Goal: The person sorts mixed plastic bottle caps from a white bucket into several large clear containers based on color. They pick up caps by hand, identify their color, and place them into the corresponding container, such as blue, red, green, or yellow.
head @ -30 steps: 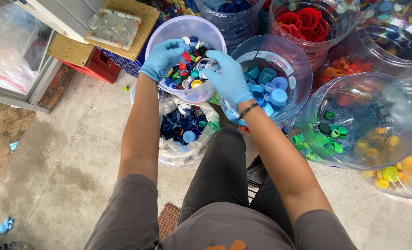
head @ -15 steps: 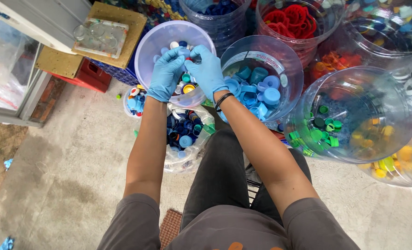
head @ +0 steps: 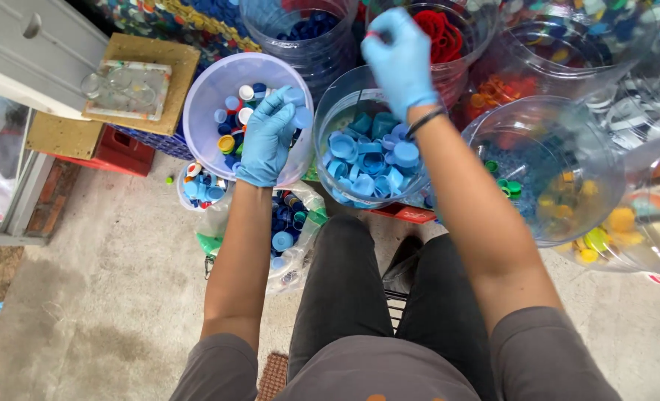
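Bottle caps of mixed colours lie in the pale tub (head: 210, 96) that the left hand (head: 267, 137) grips by its rim, while the right hand (head: 400, 56) pinches a small red cap (head: 373, 34) beside the jar of red caps (head: 456, 30), so sorting seems midway and a release over that jar fits next.

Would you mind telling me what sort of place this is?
Probably an informal cap-sorting spot outdoors. Clear plastic tubs hold caps by colour, such as the tub of light blue plastic caps; the blue-gloved left hand reaches into a tub of mixed caps, all on a bare concrete floor.
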